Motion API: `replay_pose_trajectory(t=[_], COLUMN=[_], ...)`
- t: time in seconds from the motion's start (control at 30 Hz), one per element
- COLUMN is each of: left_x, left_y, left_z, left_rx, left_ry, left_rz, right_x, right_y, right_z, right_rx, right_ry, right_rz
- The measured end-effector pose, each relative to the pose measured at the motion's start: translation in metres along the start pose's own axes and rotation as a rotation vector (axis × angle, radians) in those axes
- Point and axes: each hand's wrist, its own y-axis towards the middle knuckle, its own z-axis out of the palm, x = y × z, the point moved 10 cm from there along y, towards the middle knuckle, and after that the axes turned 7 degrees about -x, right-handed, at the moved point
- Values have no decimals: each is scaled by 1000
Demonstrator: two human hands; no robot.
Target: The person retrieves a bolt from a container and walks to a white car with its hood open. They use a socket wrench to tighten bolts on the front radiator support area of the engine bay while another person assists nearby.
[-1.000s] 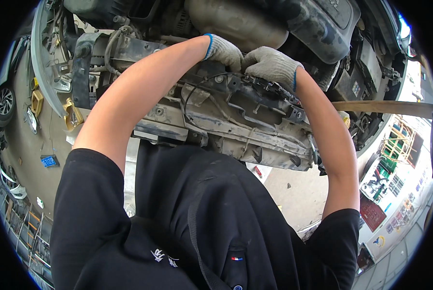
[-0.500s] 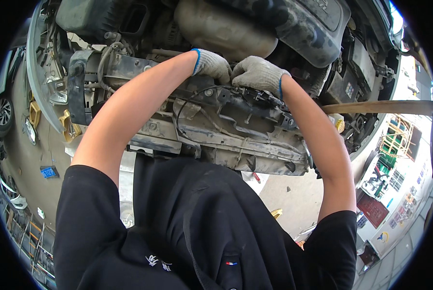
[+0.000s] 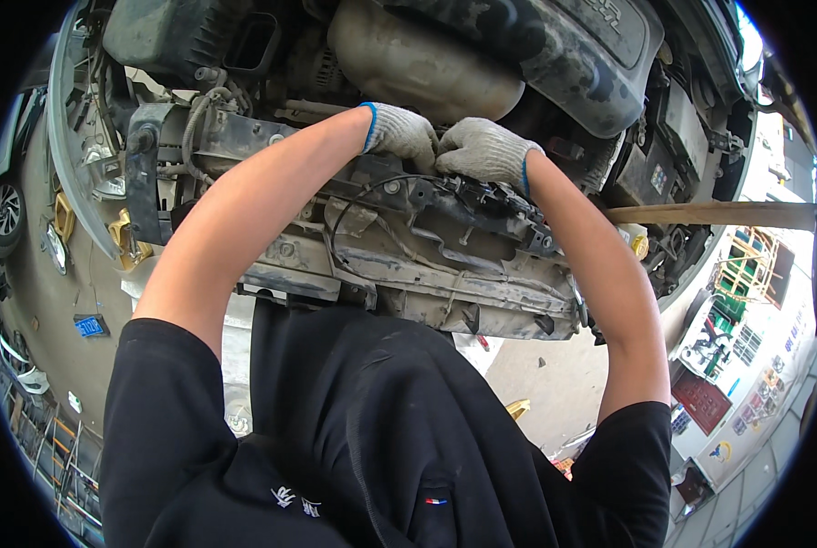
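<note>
Floor (image 3: 52, 301) spreads toward nine o'clock; at twelve, left hand (image 3: 404, 137) and right hand (image 3: 486, 151) curl at the bar (image 3: 413, 190), any hold hidden; close fingerwork seems in hand, calling next for steadiness.

A head-worn fisheye looks steeply down from close above the torso (image 3: 363, 429), taking in both hands (image 3: 486, 151).

Since a second ago: left hand (image 3: 401, 135), right hand (image 3: 486, 149) and engine cover (image 3: 600, 59) lower in view; red object (image 3: 483, 343) now mostly behind black shirt (image 3: 381, 393); yellow piece (image 3: 518, 408) newly visible.
</note>
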Motion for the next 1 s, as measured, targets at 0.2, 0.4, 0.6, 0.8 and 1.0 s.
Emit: replay_pose_trajectory(t=[0.2, 0.4, 0.6, 0.8, 1.0], left_x=[0, -1, 2, 0, -3], left_y=[4, 5, 7, 5, 2], left_z=[2, 5, 6, 3, 0], left_rx=[-2, 42, 26, 8, -31], left_ry=[30, -25, -41, -20, -9], left_rz=[18, 71, 34, 19, 50], right_x=[-3, 0, 4, 0, 8], right_y=[-1, -10, -7, -14, -15], right_z=[2, -6, -6, -6, -10], right_rx=[-145, -44, -46, -221, -223], right_ry=[-104, -3, -66, -104, -195], right_rz=[-28, 30, -22, 23, 59])
